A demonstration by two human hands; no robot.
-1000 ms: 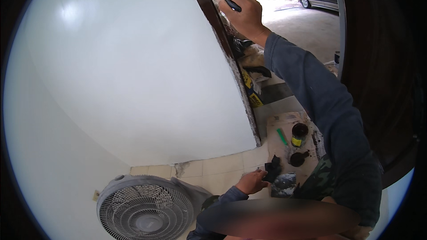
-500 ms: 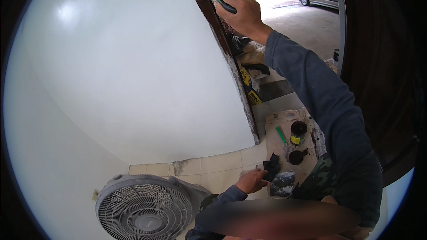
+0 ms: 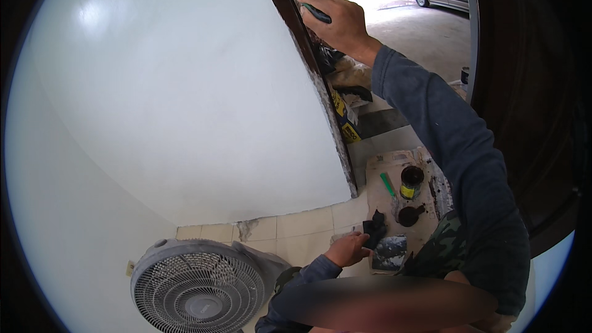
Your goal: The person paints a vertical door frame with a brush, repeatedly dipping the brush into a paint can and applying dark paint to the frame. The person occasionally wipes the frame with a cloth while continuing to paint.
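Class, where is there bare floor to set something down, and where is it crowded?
Bare: pale tiles between the wall, grey fan and left hand. Crowded: the cardboard, with its open can and green-handled tool.

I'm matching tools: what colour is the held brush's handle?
Brush handle: black and green, head view.
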